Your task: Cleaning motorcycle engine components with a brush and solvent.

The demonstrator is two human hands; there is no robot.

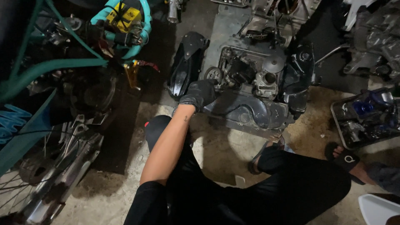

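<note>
**Visitor:** Where are the person's hands?

**Onlooker:** The left hand [199, 94] wears a black glove and reaches forward on a bare forearm. It rests curled over the near left corner of a scooter engine [254, 89] that lies on the concrete floor [216, 146]. I cannot tell whether the fingers grip an edge or only press on it. The right hand [271, 159], also in a black glove, sits low, just above the right knee, close to the engine's near edge. Whether it is closed on anything I cannot tell; it is dark there. The two hands are well apart.

**Visitor:** What does the engine look like?

**Onlooker:** It is dark and greasy, with a long black side casing [250, 110] facing the person and a pale metal cylinder opening [268, 78] near the middle. A separate black cover [185, 64] leans just left of it, close to the left hand.

**Visitor:** And around that?

**Onlooker:** The person squats in black trousers. To the left stands a motorcycle with a teal frame [50, 66] and a spoked wheel [21, 183]. To the right a tray of parts [366, 116] sits on the floor, and beside it another person's foot in a black sandal [346, 158].
</note>
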